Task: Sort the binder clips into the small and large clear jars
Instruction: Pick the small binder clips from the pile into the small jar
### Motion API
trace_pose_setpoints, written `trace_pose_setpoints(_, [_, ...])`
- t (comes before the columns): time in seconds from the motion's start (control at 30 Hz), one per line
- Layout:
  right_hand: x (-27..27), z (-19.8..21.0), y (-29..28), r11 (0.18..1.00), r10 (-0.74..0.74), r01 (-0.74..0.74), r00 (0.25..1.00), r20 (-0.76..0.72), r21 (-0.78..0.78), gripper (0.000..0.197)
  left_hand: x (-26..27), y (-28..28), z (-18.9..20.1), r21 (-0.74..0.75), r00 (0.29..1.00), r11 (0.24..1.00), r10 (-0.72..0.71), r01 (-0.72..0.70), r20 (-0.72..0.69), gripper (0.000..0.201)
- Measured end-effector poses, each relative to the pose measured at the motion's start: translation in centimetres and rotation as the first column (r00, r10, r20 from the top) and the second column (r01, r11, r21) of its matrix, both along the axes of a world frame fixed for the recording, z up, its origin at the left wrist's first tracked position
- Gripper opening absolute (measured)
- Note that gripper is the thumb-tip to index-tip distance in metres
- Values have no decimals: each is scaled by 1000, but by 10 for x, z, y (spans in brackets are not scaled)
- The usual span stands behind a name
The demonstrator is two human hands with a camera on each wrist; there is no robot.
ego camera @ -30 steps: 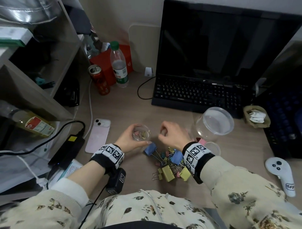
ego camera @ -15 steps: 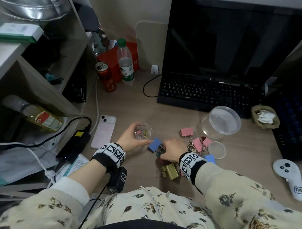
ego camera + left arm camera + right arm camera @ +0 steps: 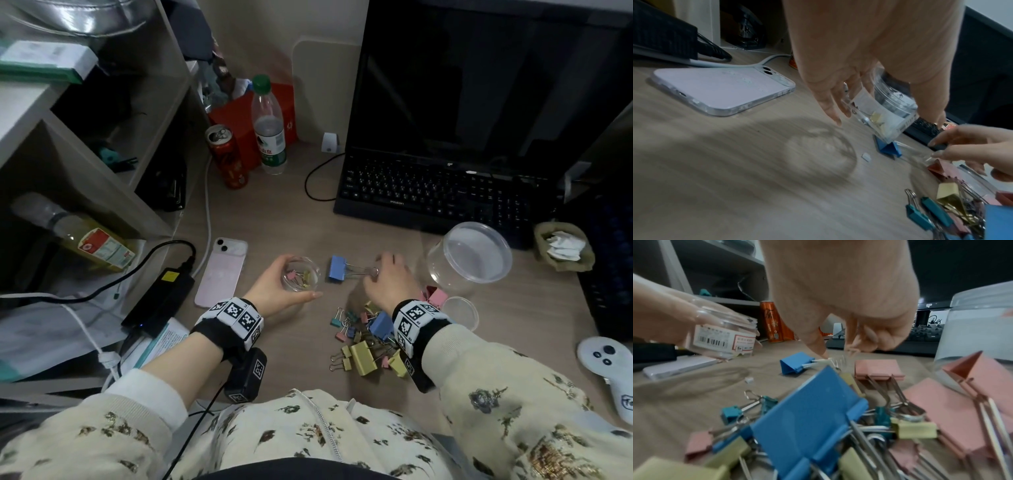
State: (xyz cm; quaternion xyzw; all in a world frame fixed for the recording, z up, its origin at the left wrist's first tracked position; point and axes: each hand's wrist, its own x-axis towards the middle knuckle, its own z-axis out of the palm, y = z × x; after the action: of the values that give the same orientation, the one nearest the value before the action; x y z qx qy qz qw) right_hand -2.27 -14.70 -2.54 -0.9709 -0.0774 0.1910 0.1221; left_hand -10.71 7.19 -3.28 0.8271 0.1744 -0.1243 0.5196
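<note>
My left hand (image 3: 298, 282) grips the small clear jar (image 3: 303, 272), which holds a few small pink and yellow clips. In the left wrist view this small jar (image 3: 887, 108) is tilted, just off the desk. My right hand (image 3: 376, 274) pinches the wire handle of a large blue binder clip (image 3: 337, 269) lying on the desk between jar and hand. The same blue clip (image 3: 795, 363) shows below my right fingertips (image 3: 822, 352). The large clear jar (image 3: 469, 257) stands open to the right. A mixed pile of clips (image 3: 363, 342) lies under my right wrist.
A round clear lid (image 3: 460, 310) lies right of the pile. A pink phone (image 3: 222, 274) and a black charger (image 3: 161, 301) are on the left. The laptop keyboard (image 3: 438, 192), a can (image 3: 227, 157) and a bottle (image 3: 269, 126) stand behind. A white controller (image 3: 606, 363) lies far right.
My right hand left the pile, moved away from me and took the blue clip's wire handle; the clip now lies farther from me. My left hand keeps holding the small jar.
</note>
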Motion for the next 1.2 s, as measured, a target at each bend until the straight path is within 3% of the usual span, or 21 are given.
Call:
trace_pose_setpoints(0.07, [-1,-1,-2,998,55,-57,994,97,19,42,0,-1,-1,-2,1000,1000,-5,5,-7,91])
trace_pose_setpoints(0.17, [-4,0,3,945,308,-306,952,2,112,42,1,-2,-1,-9,1000,1000,-12,12,-16,94])
trace_pose_setpoints(0.23, [-7,1,8,843,536,-521,834,-128,136,44,2,-2,-1,-11,1000,1000,-15,15,-17,96])
trace_pose_setpoints(0.3, [-13,-1,12,738,665,-671,706,-245,71,54,2,-3,-2,-14,1000,1000,-15,15,-18,94])
trace_pose_setpoints(0.4, [-21,-8,16,677,708,-735,666,-233,-42,69,2,-3,-3,-24,1000,1000,-16,16,-15,91])
trace_pose_setpoints(0.57, [-30,-10,22,671,710,-737,670,-218,-78,59,0,-3,-5,-44,1000,999,-18,17,-19,89])
trace_pose_setpoints(0.73, [-28,-5,18,734,657,-679,717,-231,-21,46,0,-4,-6,-51,1000,999,-14,13,-19,75])
trace_pose_setpoints(0.9, [-18,-4,13,860,509,-493,840,-188,129,21,0,-6,-8,-73,1000,997,-24,23,-16,81])
trace_pose_setpoints(1.2, [1,15,5,919,236,-177,963,-133,354,18,3,-8,-14,-16,995,995,-98,97,-32,95])
